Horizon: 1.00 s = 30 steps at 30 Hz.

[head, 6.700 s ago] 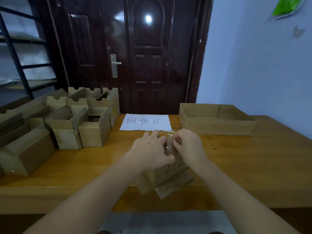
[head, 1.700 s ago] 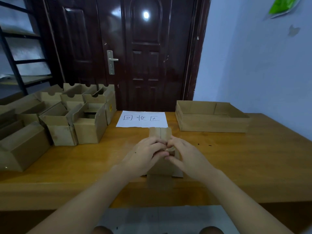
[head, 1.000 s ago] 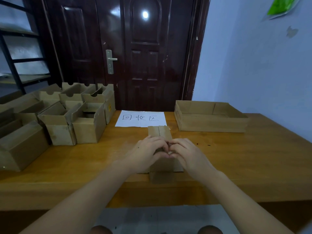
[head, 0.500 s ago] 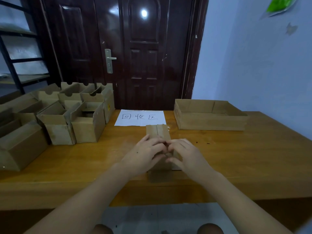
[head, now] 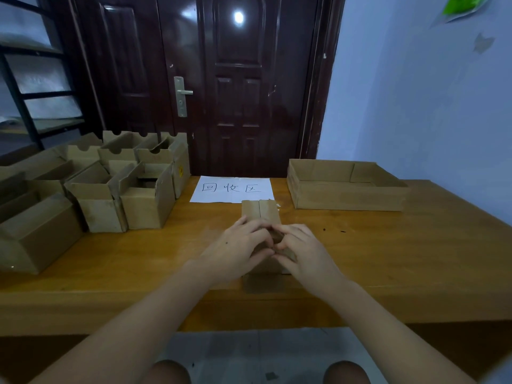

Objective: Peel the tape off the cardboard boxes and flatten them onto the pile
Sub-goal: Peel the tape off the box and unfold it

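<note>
A small cardboard box [head: 260, 210] lies flat on the wooden table [head: 388, 250], its far flaps pointing at a white paper sign [head: 232, 189]. My left hand [head: 238, 252] and my right hand [head: 302, 253] rest on its middle with fingertips meeting over the seam, pressing on or pinching the cardboard. A near flap [head: 263, 284] sticks out below my hands at the table's front edge. Any tape under my fingers is hidden.
Several upright open cardboard boxes [head: 144, 198] crowd the table's left side. A wide shallow cardboard tray [head: 346, 195] stands at the back right. A dark door [head: 235, 92] is behind the table and a metal shelf [head: 33, 92] at far left.
Earlier the box stood tilted upright while I picked at tape on top; since then it lies flat on the table. Over the last second my hands barely moved.
</note>
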### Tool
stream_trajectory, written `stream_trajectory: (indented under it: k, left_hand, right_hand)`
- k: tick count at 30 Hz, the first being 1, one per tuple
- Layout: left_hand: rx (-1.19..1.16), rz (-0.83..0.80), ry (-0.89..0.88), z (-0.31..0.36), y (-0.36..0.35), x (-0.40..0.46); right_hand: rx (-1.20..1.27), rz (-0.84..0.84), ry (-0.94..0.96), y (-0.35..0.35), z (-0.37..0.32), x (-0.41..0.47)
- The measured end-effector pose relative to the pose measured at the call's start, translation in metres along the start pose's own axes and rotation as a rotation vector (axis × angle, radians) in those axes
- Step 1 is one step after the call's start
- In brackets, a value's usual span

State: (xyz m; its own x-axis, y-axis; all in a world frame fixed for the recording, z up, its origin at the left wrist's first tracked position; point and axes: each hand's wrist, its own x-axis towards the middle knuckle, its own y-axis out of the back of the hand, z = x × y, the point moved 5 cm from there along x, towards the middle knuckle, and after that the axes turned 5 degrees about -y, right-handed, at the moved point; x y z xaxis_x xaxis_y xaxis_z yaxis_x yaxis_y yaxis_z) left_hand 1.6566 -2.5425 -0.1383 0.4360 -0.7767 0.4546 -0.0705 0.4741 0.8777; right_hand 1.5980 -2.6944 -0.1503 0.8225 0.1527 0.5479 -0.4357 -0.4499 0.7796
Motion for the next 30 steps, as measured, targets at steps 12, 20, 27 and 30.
stream_trajectory:
  k: [12, 20, 27, 30]
  left_hand:
    - [-0.011, 0.010, -0.011, -0.002, -0.001, -0.003]
    - [0.012, 0.011, -0.053, -0.006, -0.004, -0.006]
    - [0.011, 0.011, -0.059, -0.007, -0.004, -0.010]
    - [0.027, -0.025, -0.048, -0.007, -0.005, -0.009]
  right_hand:
    - [0.089, -0.121, -0.113, -0.007, -0.002, 0.003]
    - [0.020, -0.174, -0.125, -0.008, -0.001, 0.005]
    - [0.003, -0.054, -0.029, -0.009, -0.005, 0.004]
    - [-0.001, -0.087, -0.015, -0.005, -0.005, 0.003]
